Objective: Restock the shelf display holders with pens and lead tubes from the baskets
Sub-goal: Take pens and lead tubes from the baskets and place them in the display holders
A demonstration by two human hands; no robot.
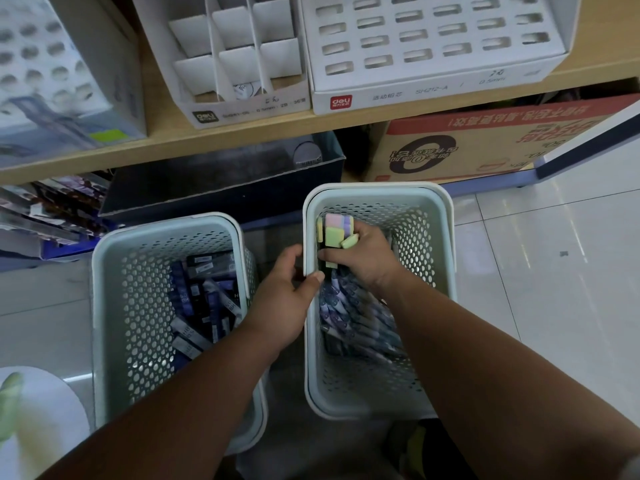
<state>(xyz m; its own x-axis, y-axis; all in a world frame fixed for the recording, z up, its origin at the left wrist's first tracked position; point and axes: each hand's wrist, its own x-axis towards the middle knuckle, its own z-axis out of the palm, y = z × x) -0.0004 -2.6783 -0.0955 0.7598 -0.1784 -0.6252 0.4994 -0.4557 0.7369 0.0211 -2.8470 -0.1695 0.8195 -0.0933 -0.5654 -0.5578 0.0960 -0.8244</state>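
As shelf holders [433, 83] sit empty, I log: left hand [287, 299] grips pen basket [377, 187] rim, right hand [363, 259] clutches pastel blocks [337, 226].

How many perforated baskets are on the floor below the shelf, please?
2. The left basket holds lead tubes; the right basket holds pens, where the right hand grips some and the left hand holds its rim. None seems hidden.

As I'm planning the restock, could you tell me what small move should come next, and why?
Probably lift the right hand straight up out of the right basket: it grips a pastel-topped bunch, the left hand holds the rim steady, and most compartments of the divided holder look empty.
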